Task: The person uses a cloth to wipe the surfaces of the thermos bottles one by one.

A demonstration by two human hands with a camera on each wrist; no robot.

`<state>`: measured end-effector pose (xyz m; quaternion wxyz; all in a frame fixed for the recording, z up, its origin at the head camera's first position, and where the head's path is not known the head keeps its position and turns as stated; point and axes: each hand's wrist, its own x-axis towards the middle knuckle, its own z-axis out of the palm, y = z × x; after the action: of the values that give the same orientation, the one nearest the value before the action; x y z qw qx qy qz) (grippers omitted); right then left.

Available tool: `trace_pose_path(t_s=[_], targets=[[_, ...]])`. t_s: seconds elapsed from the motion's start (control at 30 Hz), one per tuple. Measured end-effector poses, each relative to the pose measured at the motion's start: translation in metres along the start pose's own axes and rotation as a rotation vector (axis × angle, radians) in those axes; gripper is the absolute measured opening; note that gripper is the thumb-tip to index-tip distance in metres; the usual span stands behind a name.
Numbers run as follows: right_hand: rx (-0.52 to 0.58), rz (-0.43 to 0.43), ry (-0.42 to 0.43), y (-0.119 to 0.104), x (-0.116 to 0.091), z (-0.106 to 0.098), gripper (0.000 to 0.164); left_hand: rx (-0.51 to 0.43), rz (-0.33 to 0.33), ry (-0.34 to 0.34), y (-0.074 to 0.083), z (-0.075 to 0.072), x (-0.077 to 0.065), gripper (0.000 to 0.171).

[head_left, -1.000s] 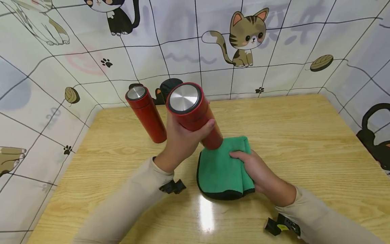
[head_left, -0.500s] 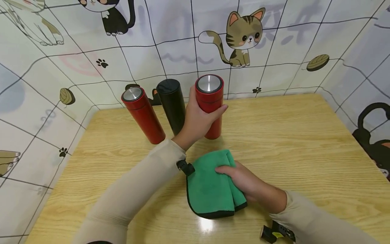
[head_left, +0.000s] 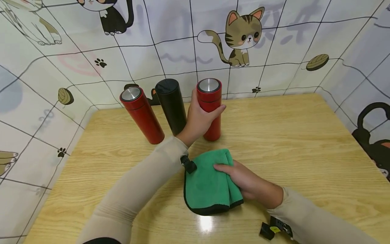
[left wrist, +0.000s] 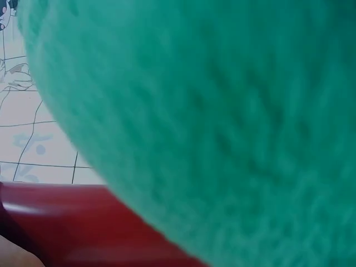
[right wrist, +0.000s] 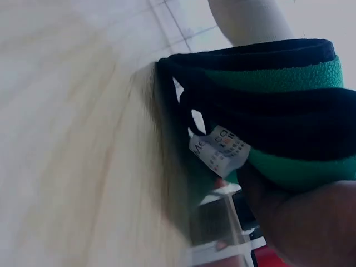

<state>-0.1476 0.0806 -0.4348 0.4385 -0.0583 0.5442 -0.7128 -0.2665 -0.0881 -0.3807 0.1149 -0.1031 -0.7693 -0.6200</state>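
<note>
My left hand (head_left: 198, 118) grips a red thermos bottle (head_left: 210, 98) with a silver-topped lid, thumb on its right side, the other fingers mostly hidden behind it. It stands upright on the table, right of a black bottle (head_left: 172, 105). My right hand (head_left: 248, 179) holds a folded green towel (head_left: 207, 186) with black edging, thumb on top, just in front of the bottle. In the left wrist view the towel (left wrist: 194, 111) covers most of the red bottle (left wrist: 83, 228). A white printed label (right wrist: 219, 150) hangs from the towel in the right wrist view.
Another red thermos bottle (head_left: 144, 118) stands left of the black one. The wooden table (head_left: 289, 142) meets a white grid-patterned wall covering (head_left: 176, 34) with cartoon cats at the back and sides. A camera (head_left: 189, 165) on the left wrist overlaps the towel's upper left edge.
My left hand has moved the tilted red bottle back and right, setting it upright on the table beside the black bottle. The right hand with the towel has drawn slightly nearer and left.
</note>
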Motion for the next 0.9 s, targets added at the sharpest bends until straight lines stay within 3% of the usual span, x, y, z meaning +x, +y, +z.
trace_pose_path(t_s=[0.13, 0.37, 0.5, 0.6, 0.73, 0.9], targets=[[-0.052, -0.031, -0.016, -0.001, 0.006, -0.005, 0.047, 0.015, 0.008, 0.003, -0.002, -0.001, 0.001, 0.083], [-0.268, -0.081, 0.000, -0.005, 0.005, -0.019, 0.046, 0.031, -0.020, 0.021, -0.006, 0.002, 0.002, 0.083], [-0.537, -0.113, 0.103, -0.011, -0.001, -0.028, 0.051, 0.052, -0.049, 0.025, -0.005, 0.007, 0.000, 0.087], [-0.727, -0.137, 0.187, -0.016, -0.005, -0.033, 0.056, 0.080, -0.050, 0.022, 0.000, 0.009, -0.004, 0.100], [-0.927, -0.175, 0.246, -0.023, -0.007, -0.038, 0.060, 0.152, -0.012, 0.033, 0.015, 0.001, -0.020, 0.109], [-1.143, -0.244, 0.306, -0.026, -0.009, -0.038, 0.048, 0.316, 0.159, -0.056, 0.034, -0.023, -0.061, 0.077]])
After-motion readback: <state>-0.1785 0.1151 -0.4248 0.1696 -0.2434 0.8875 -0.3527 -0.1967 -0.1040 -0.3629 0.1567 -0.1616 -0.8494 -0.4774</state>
